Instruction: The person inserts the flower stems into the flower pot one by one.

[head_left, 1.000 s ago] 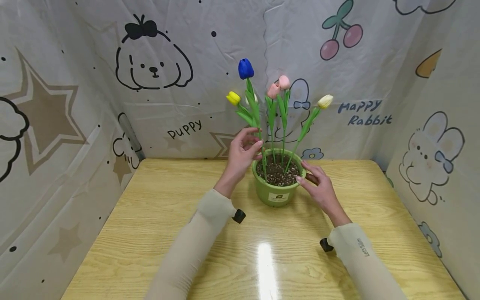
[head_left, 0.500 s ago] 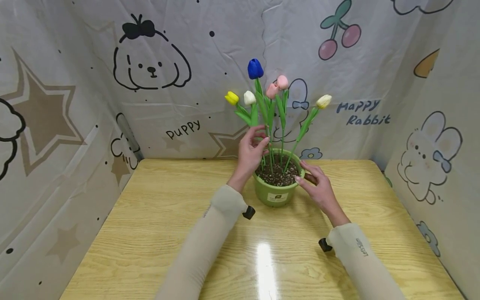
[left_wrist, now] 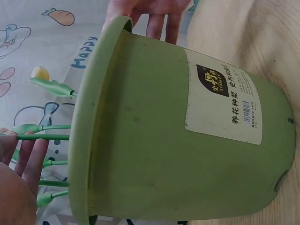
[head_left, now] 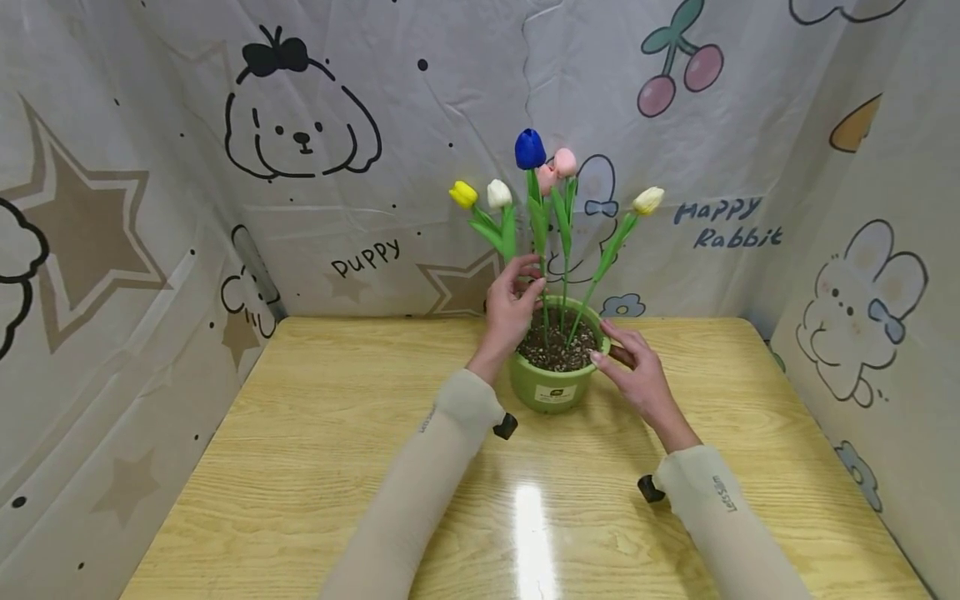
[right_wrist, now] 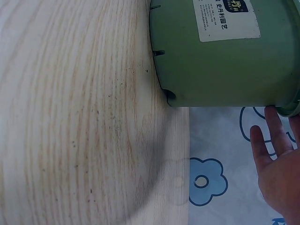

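Note:
My left hand point(head_left: 512, 307) pinches the green stem of a blue tulip point(head_left: 530, 149) above a green flower pot point(head_left: 551, 396). In the left wrist view, the stem point(left_wrist: 51, 137) runs from my fingertips to behind the pot's rim point(left_wrist: 93, 122). Its lower end meets the dark soil point(head_left: 555, 357) in the head view. My right hand point(head_left: 637, 371) holds the pot's rim from the right, thumb at the front and fingers beneath the lip point(right_wrist: 288, 110). Also upright in the pot are two pink tulips point(head_left: 566, 162), a cream tulip point(head_left: 648, 201), a white one point(head_left: 498, 194) and a yellow one point(head_left: 464, 194).
The pot stands on a light wooden table point(head_left: 337, 417), near its back edge. A printed cloth point(head_left: 337, 242) hangs behind and at both sides. Black wrist cameras point(head_left: 506, 426) sit on both sleeves.
My left hand has moved right, taking the blue tulip from beside the yellow one to in front of the pink ones. The white tulip has come into view. My right hand stays on the rim.

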Action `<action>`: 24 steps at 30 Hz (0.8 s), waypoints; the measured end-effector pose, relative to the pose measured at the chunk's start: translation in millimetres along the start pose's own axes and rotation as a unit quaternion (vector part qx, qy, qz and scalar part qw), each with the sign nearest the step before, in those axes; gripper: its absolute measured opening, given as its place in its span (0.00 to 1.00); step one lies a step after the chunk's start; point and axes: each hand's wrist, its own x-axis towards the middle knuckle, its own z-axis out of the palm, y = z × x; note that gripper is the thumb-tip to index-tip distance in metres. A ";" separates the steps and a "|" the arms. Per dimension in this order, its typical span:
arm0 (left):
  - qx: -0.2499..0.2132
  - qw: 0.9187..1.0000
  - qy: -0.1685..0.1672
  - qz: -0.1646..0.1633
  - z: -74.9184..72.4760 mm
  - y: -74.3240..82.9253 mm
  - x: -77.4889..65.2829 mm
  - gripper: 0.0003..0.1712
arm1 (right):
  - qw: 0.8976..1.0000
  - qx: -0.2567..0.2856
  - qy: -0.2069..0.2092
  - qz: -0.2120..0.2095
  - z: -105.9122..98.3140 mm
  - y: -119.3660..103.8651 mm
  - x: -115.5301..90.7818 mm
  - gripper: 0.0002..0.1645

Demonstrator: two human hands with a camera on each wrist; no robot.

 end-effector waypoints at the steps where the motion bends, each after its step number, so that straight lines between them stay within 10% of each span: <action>1: 0.001 1.000 0.001 0.002 0.4 -0.8 0.1 0.20 | 1.000 0.002 0.000 -0.001 0.0 -0.2 0.2 0.36; 24: 0.067 0.997 -0.027 0.025 4.8 -12.3 -6.8 0.18 | 1.000 -0.001 0.003 -0.004 1.4 -0.8 0.6 0.36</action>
